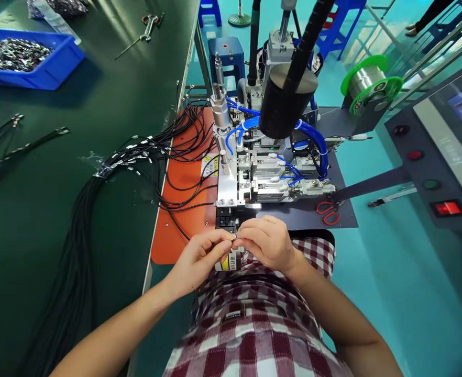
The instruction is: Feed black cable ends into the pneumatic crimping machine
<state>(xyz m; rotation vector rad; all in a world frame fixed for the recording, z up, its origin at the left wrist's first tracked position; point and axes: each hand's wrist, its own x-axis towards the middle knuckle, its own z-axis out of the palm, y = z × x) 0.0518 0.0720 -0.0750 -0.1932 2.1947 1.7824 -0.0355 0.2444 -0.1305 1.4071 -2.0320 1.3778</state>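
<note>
My left hand [203,256] is closed in a pinch in front of the machine, and a black cable [179,226] from the bundle runs in behind its fingers. My right hand [268,242] pinches at the same spot, its fingertips meeting those of the left. Between them shows a tiny bit of the cable's end, with what look like thin coloured wires, mostly covered by the fingers. Just beyond the hands stands the metal wire-processing machine [227,188], with several black cables leading into its left side over an orange plate [168,246].
A thick bundle of black cables [84,225] lies along the dark green table. A blue bin [58,70] of small metal parts sits at the far left. Red-handled scissors [328,212], a green wire spool [372,84] and a control panel [431,157] are at the right.
</note>
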